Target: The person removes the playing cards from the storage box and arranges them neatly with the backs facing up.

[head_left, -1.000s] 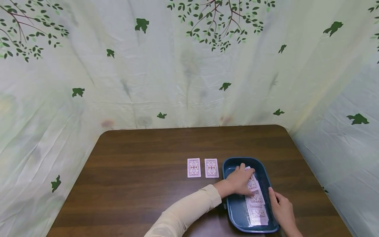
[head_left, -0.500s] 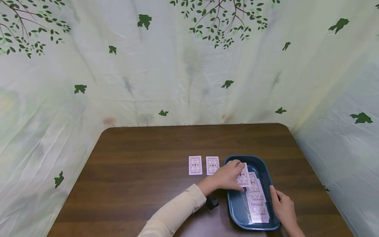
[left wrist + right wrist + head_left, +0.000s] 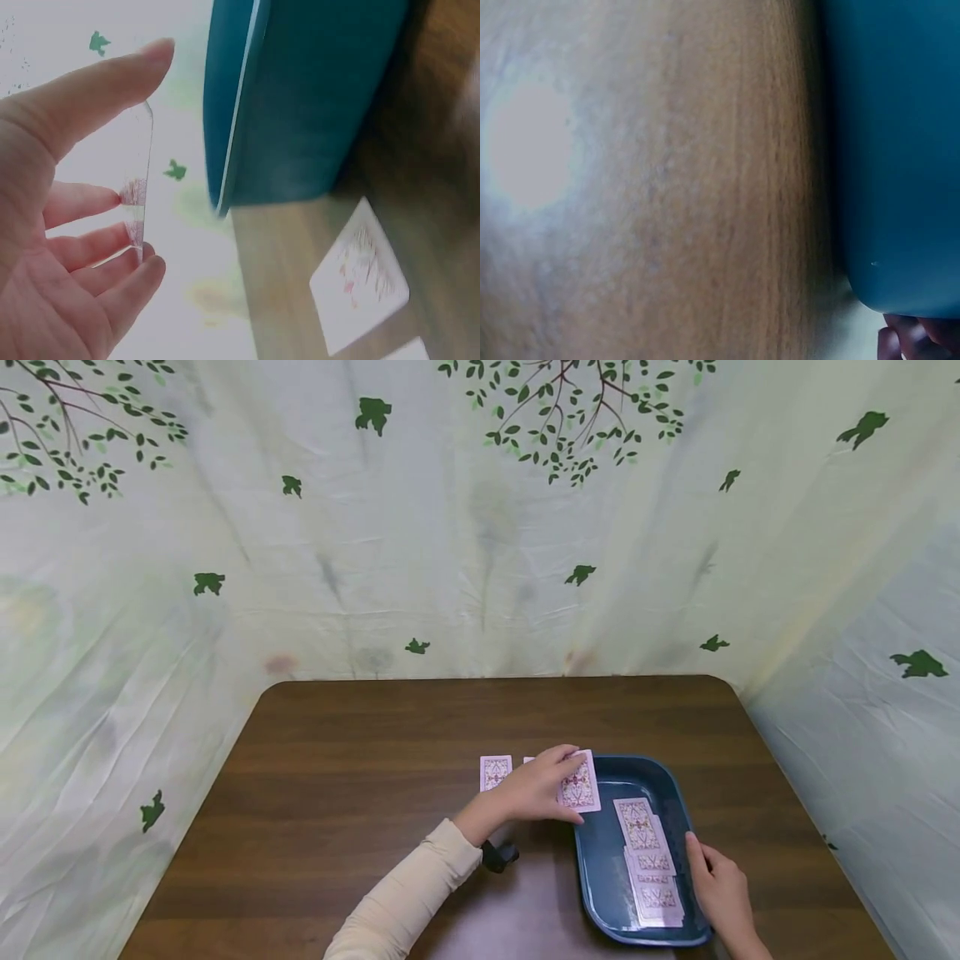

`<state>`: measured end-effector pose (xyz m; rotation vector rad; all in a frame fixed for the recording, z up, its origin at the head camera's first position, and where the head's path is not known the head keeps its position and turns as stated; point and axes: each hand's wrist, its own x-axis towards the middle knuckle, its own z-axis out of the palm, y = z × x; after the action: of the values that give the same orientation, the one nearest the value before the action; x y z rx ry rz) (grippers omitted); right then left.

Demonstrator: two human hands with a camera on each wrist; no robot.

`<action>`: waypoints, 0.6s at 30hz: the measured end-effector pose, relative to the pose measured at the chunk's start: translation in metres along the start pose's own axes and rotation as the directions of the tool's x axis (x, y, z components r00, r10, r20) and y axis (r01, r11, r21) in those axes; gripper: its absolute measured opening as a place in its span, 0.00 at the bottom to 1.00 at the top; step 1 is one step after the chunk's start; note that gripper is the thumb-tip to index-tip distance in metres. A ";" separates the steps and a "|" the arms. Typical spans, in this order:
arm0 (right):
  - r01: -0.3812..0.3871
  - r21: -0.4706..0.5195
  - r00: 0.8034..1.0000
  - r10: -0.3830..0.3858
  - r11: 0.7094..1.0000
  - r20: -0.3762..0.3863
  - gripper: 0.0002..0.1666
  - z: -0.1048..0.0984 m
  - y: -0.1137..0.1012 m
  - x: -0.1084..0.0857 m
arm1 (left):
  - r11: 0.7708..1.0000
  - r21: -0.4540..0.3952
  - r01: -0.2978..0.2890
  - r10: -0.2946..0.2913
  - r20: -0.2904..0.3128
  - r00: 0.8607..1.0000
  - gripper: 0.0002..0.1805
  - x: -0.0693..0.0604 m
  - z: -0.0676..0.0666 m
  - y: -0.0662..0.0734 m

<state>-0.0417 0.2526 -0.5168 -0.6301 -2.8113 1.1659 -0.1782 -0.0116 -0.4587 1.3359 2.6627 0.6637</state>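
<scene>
My left hand (image 3: 527, 791) holds a playing card (image 3: 581, 785), patterned back up, between thumb and fingers, just left of the blue tray (image 3: 602, 881). Edge-on in the left wrist view, the same card (image 3: 136, 199) meets the fingertips. Several more cards (image 3: 645, 852) lie overlapping in a column inside the tray. On the table, one face-down card (image 3: 495, 771) is partly covered by the left hand; a second beside it is almost hidden. My right hand (image 3: 722, 893) grips the tray's right rim, its thumb along the edge. Some right fingers (image 3: 911, 339) show below the tray corner.
The brown wooden table (image 3: 360, 793) runs back to a pale curtain (image 3: 420, 543) printed with leaves and birds. A small black object (image 3: 498, 857) sits under the left wrist. The tray's raised wall (image 3: 292, 112) stands close to the left hand.
My left hand has taken a card from the tray's column and carried it left over the rim. The right hand keeps its place on the tray.
</scene>
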 end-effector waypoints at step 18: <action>-0.014 0.000 0.999 0.014 1.000 0.035 0.42 0.002 0.002 0.003 | 0.997 -0.009 0.078 -0.078 -0.016 0.997 0.51 -0.039 -0.013 -0.041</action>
<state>-0.0441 0.2537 -0.5198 -0.6365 -2.8399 1.1909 -0.1884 -0.0681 -0.4687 1.2228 2.7059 0.6783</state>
